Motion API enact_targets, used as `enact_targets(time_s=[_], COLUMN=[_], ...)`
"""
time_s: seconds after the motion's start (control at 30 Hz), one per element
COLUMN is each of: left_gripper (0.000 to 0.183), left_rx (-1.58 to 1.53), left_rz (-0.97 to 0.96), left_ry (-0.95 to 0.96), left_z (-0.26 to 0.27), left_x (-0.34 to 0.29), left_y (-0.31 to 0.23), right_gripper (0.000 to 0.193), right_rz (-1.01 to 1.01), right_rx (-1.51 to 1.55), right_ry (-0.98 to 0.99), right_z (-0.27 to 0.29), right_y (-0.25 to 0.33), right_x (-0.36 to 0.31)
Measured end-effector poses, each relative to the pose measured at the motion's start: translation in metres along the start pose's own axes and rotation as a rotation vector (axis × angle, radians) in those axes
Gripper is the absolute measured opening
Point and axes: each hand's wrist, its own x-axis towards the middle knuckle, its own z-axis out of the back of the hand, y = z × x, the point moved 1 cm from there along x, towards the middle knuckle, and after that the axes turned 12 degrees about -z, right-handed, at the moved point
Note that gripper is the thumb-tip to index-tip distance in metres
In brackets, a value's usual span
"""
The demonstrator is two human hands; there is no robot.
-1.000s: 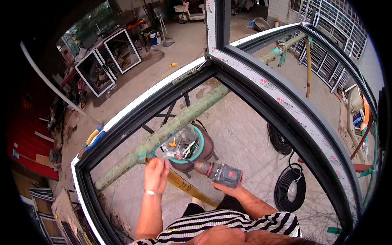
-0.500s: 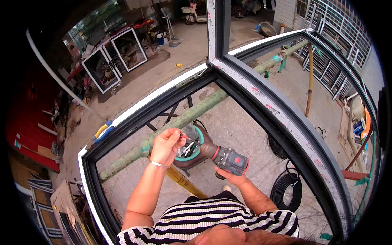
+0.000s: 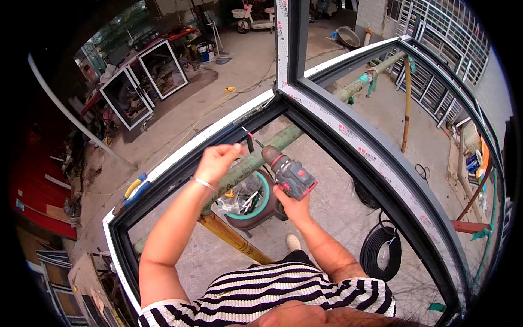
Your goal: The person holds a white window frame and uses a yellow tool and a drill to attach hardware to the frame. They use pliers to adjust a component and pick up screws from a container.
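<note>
Both hands are working at the dark aluminium window frame (image 3: 327, 128): the left hand (image 3: 218, 162) is pinching a small fastener, too small to identify, against its inner rail, while the right hand (image 3: 293, 206) is gripping one grey-and-red cordless drill (image 3: 287, 173), bit aimed there. Judged step: screw placement; driving next requires square bit alignment. One green-rimmed parts bucket (image 3: 255, 197) is sitting below, one black cable coil (image 3: 380, 253) lying right.
</note>
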Motion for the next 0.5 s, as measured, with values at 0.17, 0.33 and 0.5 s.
enact_targets(time_s=[0.17, 0.33, 0.5], left_gripper=[0.027, 0.035, 0.038], left_rx=[0.85, 1.076, 1.063], left_rz=[-0.441, -0.451, -0.467], left_ry=[-0.125, 0.062, 0.275], left_z=[0.057, 0.07, 0.056], left_x=[0.067, 0.108, 0.123], left_y=[-0.022, 0.001, 0.008], right_gripper=[0.021, 0.02, 0.02], right_rz=[0.004, -0.033, -0.043], right_rx=[0.021, 0.062, 0.086], right_ry=[-0.052, -0.007, 0.001], right_z=[-0.007, -0.014, -0.016], right_y=[-0.013, -0.01, -0.017], right_x=[0.03, 0.039, 0.044])
